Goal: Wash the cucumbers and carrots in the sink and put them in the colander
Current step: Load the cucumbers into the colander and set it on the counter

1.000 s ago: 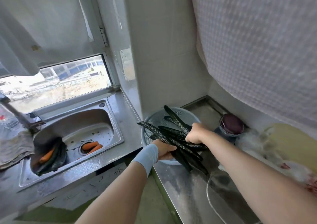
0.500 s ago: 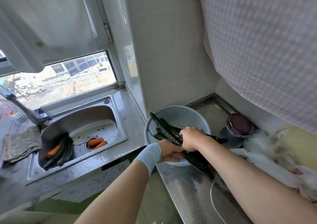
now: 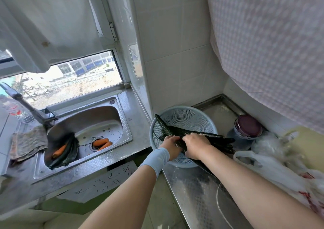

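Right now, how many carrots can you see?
3. Two carrots lie side by side on the sink drain; a third carrot sits among the cucumbers at the sink's left end. Others may hide beneath.

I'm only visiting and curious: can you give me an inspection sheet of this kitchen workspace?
Surface: steel counter with a sink set in.
Job's things: cucumber bundle across the colander; carrots at the sink drain; more cucumbers with a carrot at sink's left end.
Clutter: purple-lidded jar, plastic bags, rag.
Grips: left hand and right hand both hold the cucumber bundle.
Cables: thin pale loop on counter, unclear what.
Surroundings: window, tap, tiled wall.
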Tool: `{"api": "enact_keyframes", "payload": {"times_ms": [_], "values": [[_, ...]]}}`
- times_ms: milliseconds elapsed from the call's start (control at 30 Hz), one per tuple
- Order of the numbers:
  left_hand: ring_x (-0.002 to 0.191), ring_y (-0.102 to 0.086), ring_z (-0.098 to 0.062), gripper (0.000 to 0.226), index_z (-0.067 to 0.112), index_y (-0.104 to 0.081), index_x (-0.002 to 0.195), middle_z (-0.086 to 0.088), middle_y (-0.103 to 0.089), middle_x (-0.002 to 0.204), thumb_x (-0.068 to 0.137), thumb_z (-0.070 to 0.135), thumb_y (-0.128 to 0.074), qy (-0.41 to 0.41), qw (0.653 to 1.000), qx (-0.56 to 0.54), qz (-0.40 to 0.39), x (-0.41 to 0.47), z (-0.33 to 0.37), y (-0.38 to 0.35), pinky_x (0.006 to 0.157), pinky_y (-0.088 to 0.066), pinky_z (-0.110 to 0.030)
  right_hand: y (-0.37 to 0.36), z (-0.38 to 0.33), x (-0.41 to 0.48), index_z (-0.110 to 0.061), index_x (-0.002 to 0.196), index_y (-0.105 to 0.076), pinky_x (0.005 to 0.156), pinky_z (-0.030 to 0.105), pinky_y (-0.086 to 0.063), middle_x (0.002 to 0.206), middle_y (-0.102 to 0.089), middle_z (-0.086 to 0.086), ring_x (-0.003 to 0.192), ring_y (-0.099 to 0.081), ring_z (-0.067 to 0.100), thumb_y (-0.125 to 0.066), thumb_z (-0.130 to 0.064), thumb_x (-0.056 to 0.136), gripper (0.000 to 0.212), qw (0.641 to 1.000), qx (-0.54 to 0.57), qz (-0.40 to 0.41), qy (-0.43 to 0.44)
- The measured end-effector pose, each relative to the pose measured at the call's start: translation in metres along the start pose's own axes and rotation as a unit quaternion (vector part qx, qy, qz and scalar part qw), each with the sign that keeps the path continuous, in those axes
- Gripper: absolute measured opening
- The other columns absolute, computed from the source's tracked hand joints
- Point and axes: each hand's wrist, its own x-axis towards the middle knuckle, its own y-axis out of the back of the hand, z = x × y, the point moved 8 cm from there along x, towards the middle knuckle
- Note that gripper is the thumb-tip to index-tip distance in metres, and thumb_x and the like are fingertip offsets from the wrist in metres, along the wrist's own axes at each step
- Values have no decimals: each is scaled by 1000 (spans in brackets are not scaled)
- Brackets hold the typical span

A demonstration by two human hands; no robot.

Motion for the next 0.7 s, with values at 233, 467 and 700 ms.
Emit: {"api": "enact_keyframes", "payload": {"times_ms": [233,467,700], "values": [[131,-44,-23,59,37,-41,144,0,-37,147,90,19,-57,-45,994,6,104,-4,0,36,107,-41,-34,37,1,-17,-11,114,-55,74,36,-51,109,-63,11,97,-63,29,-60,-8,86,29,996,63,57,-27],[139,-35,-22,61,38,-34,148,6,-27,155,93,22,-55,-88,993,6,84,-9,14,22,104,-35,-27,40,25,-26,-18,144,-41,93,41,-50,131,-51,12,119,-53,31,-56,-7,90,57,995,33,67,-61],[145,-24,-25,60,45,-25,149,13,-17,159,96,36,-50,-77,994,65,37,7,50,17,113,-33,-50,48,52,-1,-20,146,-41,102,42,-46,143,-42,11,131,-48,31,-59,-11,90,60,996,-78,11,-46]]}}
